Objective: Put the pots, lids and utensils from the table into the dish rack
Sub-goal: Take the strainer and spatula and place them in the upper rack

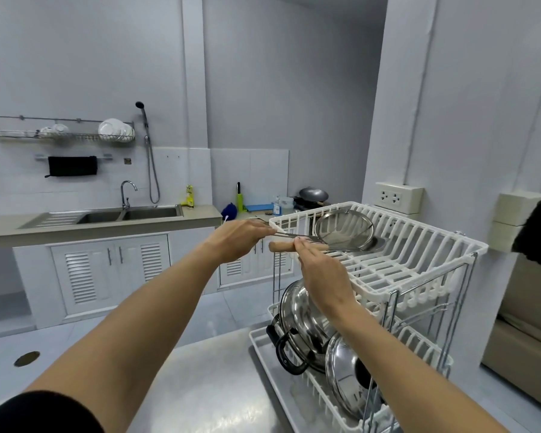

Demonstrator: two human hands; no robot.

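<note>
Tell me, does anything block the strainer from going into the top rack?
Nothing visible does. The strainer already hangs over the top rack, its bowl inside the rim. The left hand pinches its metal handle; the right hand touches a wooden handle.

The right forearm (350, 310) hides part of the lower-tier lids (300, 320); the dish rack (419, 270) runs off the bottom edge.

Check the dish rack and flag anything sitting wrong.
Nothing is spilled or broken. The wooden-handled spatula and the strainer stick out past the top tier's edge, but both hands, left and right, are on them.
</note>
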